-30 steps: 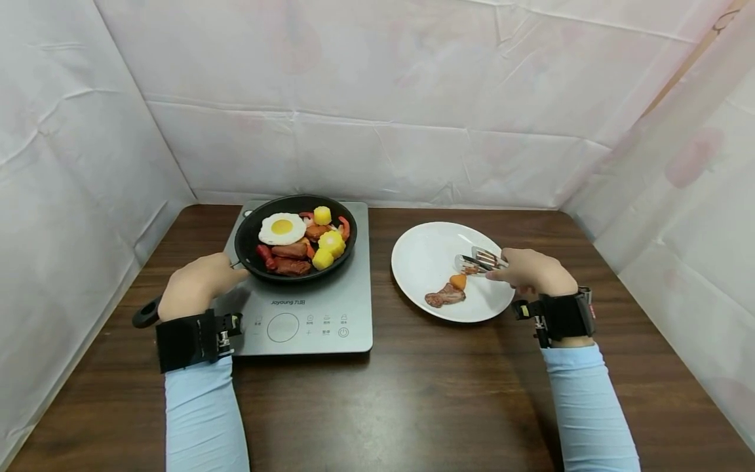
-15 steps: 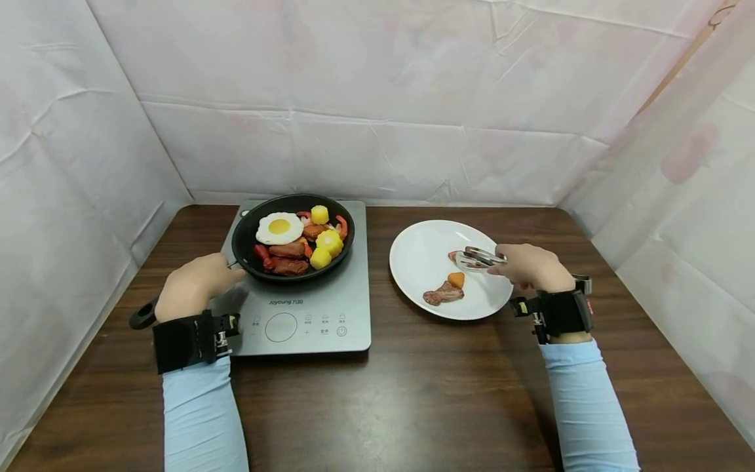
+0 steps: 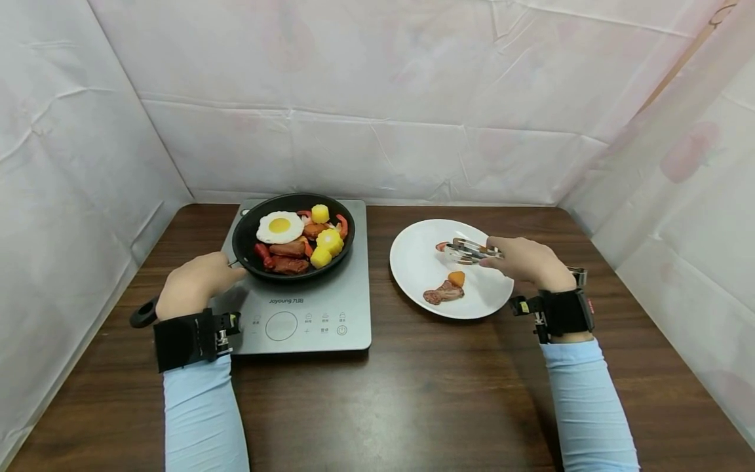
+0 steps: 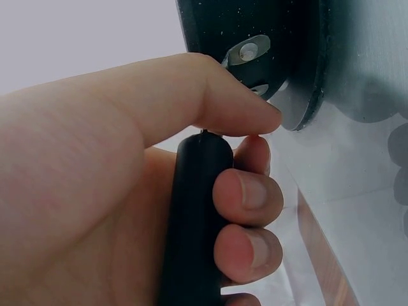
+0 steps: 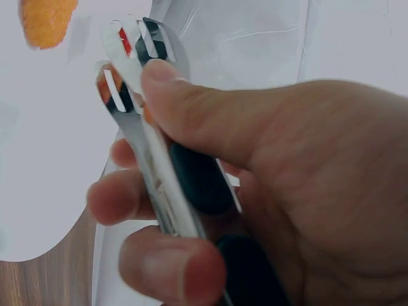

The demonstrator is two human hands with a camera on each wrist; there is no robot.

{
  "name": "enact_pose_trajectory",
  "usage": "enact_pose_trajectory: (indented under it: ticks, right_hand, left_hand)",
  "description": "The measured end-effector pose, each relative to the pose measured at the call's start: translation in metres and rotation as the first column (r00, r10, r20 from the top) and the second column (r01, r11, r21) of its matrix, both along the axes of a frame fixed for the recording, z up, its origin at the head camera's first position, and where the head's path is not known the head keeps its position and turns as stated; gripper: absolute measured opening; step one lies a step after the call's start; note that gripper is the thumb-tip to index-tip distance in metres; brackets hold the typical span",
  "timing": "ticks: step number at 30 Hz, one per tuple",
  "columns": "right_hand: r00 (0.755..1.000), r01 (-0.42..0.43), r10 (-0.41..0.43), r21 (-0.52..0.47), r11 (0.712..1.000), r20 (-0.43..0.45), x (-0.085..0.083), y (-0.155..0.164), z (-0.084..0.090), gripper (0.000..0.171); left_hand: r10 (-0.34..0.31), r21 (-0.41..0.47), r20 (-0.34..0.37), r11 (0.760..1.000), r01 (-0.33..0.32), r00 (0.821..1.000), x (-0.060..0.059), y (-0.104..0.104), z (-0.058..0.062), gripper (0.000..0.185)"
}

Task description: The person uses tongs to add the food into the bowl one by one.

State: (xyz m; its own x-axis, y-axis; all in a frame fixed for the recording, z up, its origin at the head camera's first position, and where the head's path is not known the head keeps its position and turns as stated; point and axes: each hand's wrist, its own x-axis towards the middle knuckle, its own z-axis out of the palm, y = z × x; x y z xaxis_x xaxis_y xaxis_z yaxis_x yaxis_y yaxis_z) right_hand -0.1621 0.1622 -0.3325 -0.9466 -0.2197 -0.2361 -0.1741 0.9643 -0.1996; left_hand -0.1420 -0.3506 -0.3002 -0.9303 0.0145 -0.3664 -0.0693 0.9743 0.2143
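My left hand grips the black handle of a frying pan, fingers curled round it and thumb laid along the top, toward the pan. A fried egg, corn pieces and browned meat fill the pan. My right hand holds metal food tongs with slotted ends and dark grips. The tongs' ends are over the white plate, at a small reddish food piece mostly hidden by them. Nearer me on the plate lie a piece of meat and an orange chunk.
The pan stands on a silver induction cooktop with its control panel toward me. A brown wooden table carries everything. White sheeting encloses the back and both sides.
My right hand has shifted the tongs left and away from me across the plate; the reddish piece has moved the same way. The tongs' arms drew together, then parted slightly. My left hand stays put.
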Motion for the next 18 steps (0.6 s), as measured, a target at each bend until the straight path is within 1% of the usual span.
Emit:
enact_pose_trajectory:
  ticks: [3, 6, 9, 11, 16, 18]
  right_hand:
    - [1.000, -0.006, 0.006, -0.025, 1.000, -0.014, 0.000, -0.001, 0.000, 0.059]
    - [0.999, -0.040, 0.038, -0.080, 0.996, -0.029, -0.003, -0.003, -0.002, 0.053]
    - [0.996, -0.088, 0.083, -0.146, 0.985, -0.039, -0.007, -0.007, -0.005, 0.046]
    - [0.994, -0.108, 0.102, -0.180, 0.978, -0.040, -0.009, -0.011, -0.006, 0.045]
    - [0.989, -0.144, 0.135, -0.224, 0.964, -0.055, -0.007, -0.021, -0.004, 0.043]
    - [0.986, -0.165, 0.154, -0.253, 0.953, -0.064, -0.006, -0.026, -0.003, 0.041]
  left_hand:
    - [0.001, -0.002, -0.001, 1.000, -0.001, 1.000, 0.000, 0.000, 0.000, 0.042]
    - [0.009, -0.004, -0.004, 1.000, -0.009, 1.000, 0.000, 0.001, 0.000, 0.042]
    - [0.016, -0.002, -0.007, 1.000, -0.016, 1.000, 0.000, 0.001, -0.001, 0.041]
    - [0.018, -0.002, -0.009, 1.000, -0.018, 1.000, 0.000, 0.001, 0.000, 0.041]
    - [0.017, -0.006, -0.011, 1.000, -0.017, 1.000, 0.001, 0.002, 0.000, 0.041]
    - [0.016, -0.009, -0.012, 1.000, -0.016, 1.000, 0.001, 0.002, 0.000, 0.041]
